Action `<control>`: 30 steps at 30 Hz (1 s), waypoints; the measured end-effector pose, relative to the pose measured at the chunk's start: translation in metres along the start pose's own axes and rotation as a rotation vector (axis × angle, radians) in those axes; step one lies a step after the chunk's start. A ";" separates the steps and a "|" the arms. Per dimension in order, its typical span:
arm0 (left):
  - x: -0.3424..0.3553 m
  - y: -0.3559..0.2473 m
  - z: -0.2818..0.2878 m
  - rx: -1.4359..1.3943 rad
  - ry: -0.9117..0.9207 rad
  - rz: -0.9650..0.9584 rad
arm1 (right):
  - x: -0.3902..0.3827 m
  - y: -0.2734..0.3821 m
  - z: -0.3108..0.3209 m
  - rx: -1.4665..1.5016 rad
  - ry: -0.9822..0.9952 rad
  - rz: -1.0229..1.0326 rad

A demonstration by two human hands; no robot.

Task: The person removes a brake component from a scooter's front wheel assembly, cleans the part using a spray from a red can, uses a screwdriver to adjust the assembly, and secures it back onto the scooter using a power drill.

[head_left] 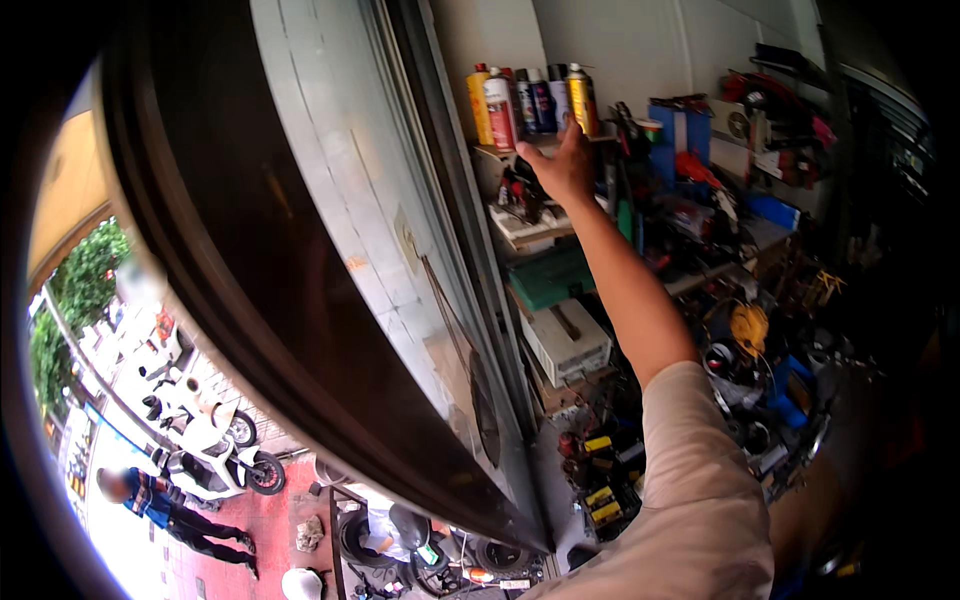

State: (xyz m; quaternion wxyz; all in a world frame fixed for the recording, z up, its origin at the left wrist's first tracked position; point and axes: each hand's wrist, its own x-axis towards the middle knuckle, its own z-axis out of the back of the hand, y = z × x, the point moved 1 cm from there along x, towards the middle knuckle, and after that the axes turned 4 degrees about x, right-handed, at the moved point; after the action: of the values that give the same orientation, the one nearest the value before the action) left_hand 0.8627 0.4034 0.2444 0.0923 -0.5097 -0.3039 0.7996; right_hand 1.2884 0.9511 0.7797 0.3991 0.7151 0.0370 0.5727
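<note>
My right hand [568,172] reaches up and forward to a shelf of spray cans, its thumb spread away from the raised fingers. Nothing shows in its grip, though some fingers are hard to make out. Just beyond the fingertips stands a yellow spray can [578,92]. A white and red spray can [498,108] is upright to the left of the hand, beside a taller yellow can [479,100]. Between these stand dark blue cans [540,103]. Whether the fingers touch any can, I cannot tell. My left hand is out of the picture.
A metal-framed door panel [340,200] rises close on the left. Below the cans are a lower shelf [530,232] with tools, a green case [552,277] and a white box [565,340]. Cluttered parts fill the right. Outside, a person [175,510] stands near white scooters [205,450].
</note>
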 end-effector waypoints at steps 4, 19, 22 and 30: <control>-0.020 -0.016 -0.012 -0.097 -0.083 0.009 | 0.081 0.004 -0.070 -0.287 -0.105 0.058; -0.165 0.273 -0.046 -0.791 -0.572 0.392 | 0.089 -0.033 -0.097 0.003 -0.167 0.307; -0.185 0.379 -0.068 -0.912 -0.614 0.545 | 0.009 0.003 0.006 0.137 -0.096 0.293; -0.180 0.541 -0.013 -0.937 -0.565 0.528 | -0.312 0.166 0.133 0.403 0.380 0.087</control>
State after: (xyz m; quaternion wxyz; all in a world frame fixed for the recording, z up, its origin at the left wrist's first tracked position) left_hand 1.0447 -0.1056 0.0636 -0.4276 -0.3222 -0.4998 0.6809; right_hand 1.2277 0.6098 0.6318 0.2099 0.6607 0.1935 0.6943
